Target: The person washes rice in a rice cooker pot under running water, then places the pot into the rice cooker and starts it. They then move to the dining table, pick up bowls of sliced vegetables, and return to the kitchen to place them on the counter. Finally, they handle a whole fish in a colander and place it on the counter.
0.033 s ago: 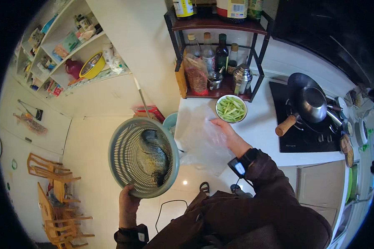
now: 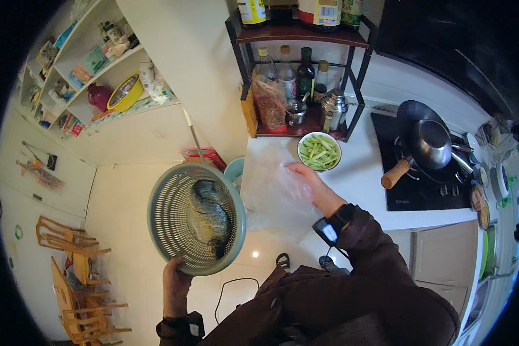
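Note:
My left hand [image 2: 177, 284] grips the near rim of a grey-green plastic colander [image 2: 239, 199], its fingers partly hidden behind the rim. Inside the colander lies one whole dark fish [image 2: 209, 222] with a yellowish belly. The colander is held out over the floor, left of the counter. My right hand [image 2: 317, 189] pinches a clear, thin plastic bag [image 2: 279, 196] that hangs from the fingers across the counter's left edge. Just beyond that hand stands a white bowl [image 2: 300, 151] of cut green vegetable strips [image 2: 319, 151].
A rack [image 2: 305, 34] with bottles and jars stands at the back of the white counter [image 2: 357, 173]. To the right, a wok [image 2: 416, 124] rests on the black cooktop [image 2: 393, 144]. Wooden chairs [image 2: 75, 236] stand at left; a light blue bin [image 2: 233, 169] is beside the counter.

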Tool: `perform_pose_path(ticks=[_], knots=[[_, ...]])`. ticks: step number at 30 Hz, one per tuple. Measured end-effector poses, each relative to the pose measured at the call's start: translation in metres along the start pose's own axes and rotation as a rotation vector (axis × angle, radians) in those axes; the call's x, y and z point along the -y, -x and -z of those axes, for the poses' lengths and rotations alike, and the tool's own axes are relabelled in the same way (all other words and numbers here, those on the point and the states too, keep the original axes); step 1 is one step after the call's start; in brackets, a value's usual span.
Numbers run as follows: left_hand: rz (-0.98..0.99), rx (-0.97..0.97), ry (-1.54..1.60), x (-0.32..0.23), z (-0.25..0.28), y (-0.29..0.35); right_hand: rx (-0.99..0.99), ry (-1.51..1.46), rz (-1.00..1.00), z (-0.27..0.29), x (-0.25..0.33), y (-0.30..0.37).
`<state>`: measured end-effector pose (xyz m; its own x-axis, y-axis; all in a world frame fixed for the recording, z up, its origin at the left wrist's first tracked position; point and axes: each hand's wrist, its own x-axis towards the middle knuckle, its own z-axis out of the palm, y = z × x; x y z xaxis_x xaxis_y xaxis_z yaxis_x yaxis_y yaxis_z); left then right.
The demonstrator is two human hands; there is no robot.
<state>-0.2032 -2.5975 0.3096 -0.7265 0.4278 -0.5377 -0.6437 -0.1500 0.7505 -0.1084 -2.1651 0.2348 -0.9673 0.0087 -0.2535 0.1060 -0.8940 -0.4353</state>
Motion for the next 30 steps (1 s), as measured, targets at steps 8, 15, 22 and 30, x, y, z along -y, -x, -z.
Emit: perform_pose_path(ticks=[8, 15, 22, 30], knots=[[-0.037, 0.104, -0.027, -0.034, -0.001, -0.031, -0.526, 1.522, 0.410, 0.017, 0.003, -0.043], [0.045, 0.076, -0.143, -0.026, -0.039, -0.093, -0.719, 1.224, 0.346, 0.056, -0.048, -0.019], [0.151, 0.332, -0.140, 0.010, -0.097, -0.146, -0.797, 1.031, 0.414, 0.079, -0.049, -0.011], [0.286, 0.303, -0.248, 0.054, -0.128, -0.158, -0.936, 0.727, 0.400, 0.092, -0.034, 0.074]])
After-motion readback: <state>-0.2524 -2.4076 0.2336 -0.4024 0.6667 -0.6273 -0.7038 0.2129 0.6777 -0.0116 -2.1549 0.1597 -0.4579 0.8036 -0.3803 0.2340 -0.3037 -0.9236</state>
